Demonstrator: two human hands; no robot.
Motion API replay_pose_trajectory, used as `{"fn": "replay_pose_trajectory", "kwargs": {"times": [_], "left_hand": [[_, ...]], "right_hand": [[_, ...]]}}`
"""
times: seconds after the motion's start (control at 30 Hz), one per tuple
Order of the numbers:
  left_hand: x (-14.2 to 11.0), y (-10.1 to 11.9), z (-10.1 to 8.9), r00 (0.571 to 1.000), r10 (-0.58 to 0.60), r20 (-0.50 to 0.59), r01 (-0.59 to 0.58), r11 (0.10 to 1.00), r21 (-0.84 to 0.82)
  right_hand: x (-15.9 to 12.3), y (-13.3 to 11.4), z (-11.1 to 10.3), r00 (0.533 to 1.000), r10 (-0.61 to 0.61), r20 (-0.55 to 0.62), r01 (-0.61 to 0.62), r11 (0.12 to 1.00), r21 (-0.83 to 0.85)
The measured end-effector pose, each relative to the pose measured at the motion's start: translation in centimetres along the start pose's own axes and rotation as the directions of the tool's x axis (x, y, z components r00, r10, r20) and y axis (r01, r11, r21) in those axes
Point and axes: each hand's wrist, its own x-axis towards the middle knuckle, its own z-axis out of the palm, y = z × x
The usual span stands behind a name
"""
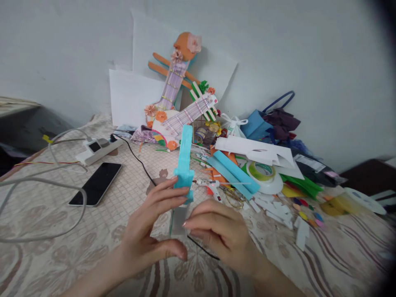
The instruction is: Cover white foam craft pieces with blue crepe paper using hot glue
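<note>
A light-blue craft piece with a long narrow strip and short side tabs lies in front of me. Below its blue part is a pale grey, flat section, partly hidden by my hands. My left hand rests its stretched fingertips at the blue part's left edge, with the thumb well apart. At the right edge of the grey section, my right hand has its thumb and fingers pinched together; whatever is between them is hidden. A hot glue gun lies just beyond my right hand.
On the left are a phone, a power strip and looping cables. Paper scraps, rolled blue paper and a tape roll crowd the right. Decorated paper guitars lean on the wall.
</note>
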Motion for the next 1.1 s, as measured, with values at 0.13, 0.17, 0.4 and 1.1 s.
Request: {"fn": "replay_pose_trajectory", "kwargs": {"times": [0.13, 0.17, 0.4, 1.1], "left_hand": [[0.0, 0.0, 0.1, 1.000, 0.002, -0.010, -0.002, 1.000, -0.003], [0.0, 0.0, 0.1, 1.000, -0.001, -0.012, 0.001, 1.000, -0.003], [-0.1, 0.0, 0.1, 1.000, -0.002, 0.010, 0.003, 0.999, -0.039], [0.2, -0.2, -0.1, 1.000, 0.025, -0.012, -0.025, 0.998, -0.053]], "right_hand": [[-0.2, -0.3, 0.1, 0.997, -0.048, 0.064, 0.054, 0.994, -0.096], [-0.2, -0.3, 0.2, 0.995, -0.063, 0.071, 0.071, 0.991, -0.116], [0.2, -0.6, 0.3, 0.979, -0.127, 0.161, 0.163, 0.959, -0.234], [-0.2, -1.1, 0.0, 0.976, -0.194, 0.099, 0.213, 0.945, -0.247]]}}
